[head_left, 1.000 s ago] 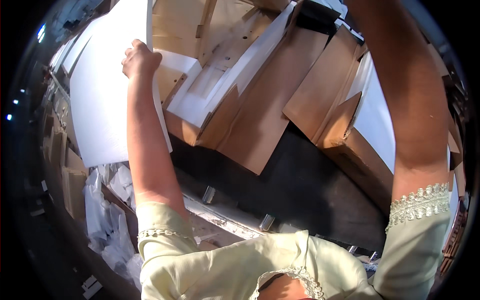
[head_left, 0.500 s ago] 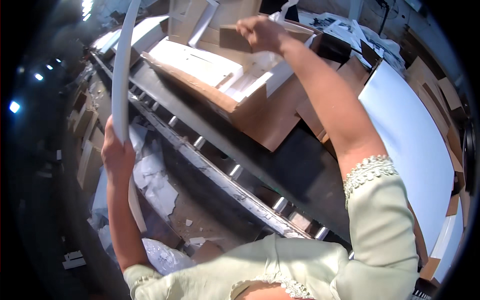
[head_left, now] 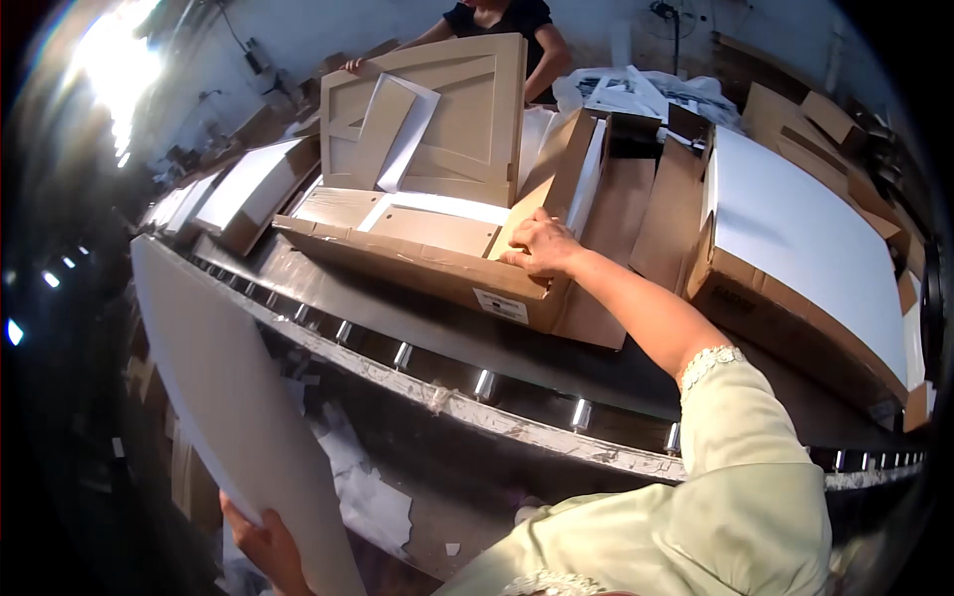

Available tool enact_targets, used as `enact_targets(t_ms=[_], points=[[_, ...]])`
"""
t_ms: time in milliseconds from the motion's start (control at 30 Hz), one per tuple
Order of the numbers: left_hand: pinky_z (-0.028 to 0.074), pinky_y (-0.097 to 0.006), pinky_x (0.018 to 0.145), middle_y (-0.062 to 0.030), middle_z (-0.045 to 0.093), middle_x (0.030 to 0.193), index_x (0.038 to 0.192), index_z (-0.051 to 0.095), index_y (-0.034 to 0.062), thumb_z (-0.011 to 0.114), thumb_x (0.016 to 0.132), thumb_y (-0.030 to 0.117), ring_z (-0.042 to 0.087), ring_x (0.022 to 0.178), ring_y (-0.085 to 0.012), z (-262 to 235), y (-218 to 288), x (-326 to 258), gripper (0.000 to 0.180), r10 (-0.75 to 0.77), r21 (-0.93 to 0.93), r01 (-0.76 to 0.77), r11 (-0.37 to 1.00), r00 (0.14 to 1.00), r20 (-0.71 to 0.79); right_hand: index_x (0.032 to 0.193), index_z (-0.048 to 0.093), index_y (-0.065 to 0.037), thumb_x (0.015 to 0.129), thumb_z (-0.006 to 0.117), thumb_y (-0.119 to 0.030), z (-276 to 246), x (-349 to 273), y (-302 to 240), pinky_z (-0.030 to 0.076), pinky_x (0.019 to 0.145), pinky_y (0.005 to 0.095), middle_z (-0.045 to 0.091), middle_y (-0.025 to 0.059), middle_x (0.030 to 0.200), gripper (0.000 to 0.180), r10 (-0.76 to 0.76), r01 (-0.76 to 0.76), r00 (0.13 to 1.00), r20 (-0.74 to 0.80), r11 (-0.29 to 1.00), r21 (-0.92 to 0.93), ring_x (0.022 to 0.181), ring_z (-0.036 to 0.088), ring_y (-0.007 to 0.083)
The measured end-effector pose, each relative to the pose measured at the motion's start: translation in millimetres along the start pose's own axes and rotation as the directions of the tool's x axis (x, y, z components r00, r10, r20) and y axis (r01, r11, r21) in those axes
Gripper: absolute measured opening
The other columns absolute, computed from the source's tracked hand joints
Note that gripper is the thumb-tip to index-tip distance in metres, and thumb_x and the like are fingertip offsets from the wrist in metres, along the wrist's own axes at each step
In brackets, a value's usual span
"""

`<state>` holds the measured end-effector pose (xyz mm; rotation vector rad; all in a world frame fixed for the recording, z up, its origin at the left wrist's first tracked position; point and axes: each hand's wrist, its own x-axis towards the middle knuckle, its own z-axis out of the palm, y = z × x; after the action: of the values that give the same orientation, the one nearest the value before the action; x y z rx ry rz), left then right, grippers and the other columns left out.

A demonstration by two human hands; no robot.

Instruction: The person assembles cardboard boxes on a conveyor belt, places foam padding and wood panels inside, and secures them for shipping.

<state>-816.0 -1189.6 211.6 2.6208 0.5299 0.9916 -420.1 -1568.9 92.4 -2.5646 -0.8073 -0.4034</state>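
Note:
My left hand (head_left: 266,541) is closed on the edge of a large white flat panel (head_left: 234,397), which stands upright on the near side of the conveyor. At the right end of an open cardboard box (head_left: 417,268), my right hand (head_left: 542,243) has its fingers bent down by the inside corner. Whatever the fingertips grip there is hidden. Light tan panels (head_left: 437,230) and white strips lie in the box. Above them stands a beige panel (head_left: 452,129) with raised framing, a folded white-and-tan piece (head_left: 393,134) leaning on it.
Across the conveyor (head_left: 328,298), another person's hand (head_left: 355,66) holds the beige panel's top edge. A second box (head_left: 795,248) with a white top stands at the right, brown cardboard flaps (head_left: 616,233) between. White scraps (head_left: 368,497) lie on the floor below the rollers.
My right hand has come down from above the box to its right end. My left hand is lower, and the panel shows its broad face. The view has shifted, bringing the other person into sight.

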Motion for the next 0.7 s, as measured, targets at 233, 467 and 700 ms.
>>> enact_targets(t_ms=[233, 467, 700], points=[[0.048, -0.042, 0.080, -0.0272, 0.060, 0.101, 0.122, 0.048, -0.0048, 0.053, 0.076, 0.015, 0.061, 0.090, -0.0382, -12.8, -50.8, 60.3, 0.050, -0.188, 0.051, 0.186, 0.981, 0.981, 0.041, 0.139, 0.031, -0.010, 0.070, 0.068, -0.042, 31.5, 11.1, 13.5, 0.032, 0.104, 0.0501, 0.027, 0.0261, 0.140, 0.084, 0.558, -0.555, 0.825, -0.091, 0.830, 0.058, 0.119, 0.035, 0.0501], [0.047, -0.044, 0.079, -0.0277, 0.058, 0.099, 0.118, 0.047, -0.0039, 0.053, 0.078, 0.018, 0.058, 0.090, -0.0414, 10.6, -71.6, 68.5, 0.045, -0.074, 0.146, 0.095, 0.985, 0.987, -0.142, 0.141, 0.019, 0.004, 0.082, 0.057, -0.047, 54.1, 22.3, 12.5, 0.023, 0.110, 0.0449, 0.034, 0.0278, 0.141, 0.086, 0.651, -0.644, 0.758, 0.039, 0.738, 0.203, 0.130, 0.035, 0.0378], [0.039, -0.043, 0.099, -0.0276, 0.047, 0.129, 0.139, 0.034, 0.0017, 0.048, 0.078, 0.006, 0.049, 0.117, -0.0406, -3.9, -39.5, 87.1, 0.063, 0.067, 0.230, -0.002, 0.973, 0.958, -0.278, 0.136, 0.037, 0.000, 0.083, 0.063, -0.038, 52.5, -4.0, 12.1, 0.030, 0.107, 0.0446, 0.035, 0.0279, 0.138, 0.070, 0.584, -0.495, 0.777, -0.237, 0.798, 0.343, 0.127, 0.036, 0.0425]])
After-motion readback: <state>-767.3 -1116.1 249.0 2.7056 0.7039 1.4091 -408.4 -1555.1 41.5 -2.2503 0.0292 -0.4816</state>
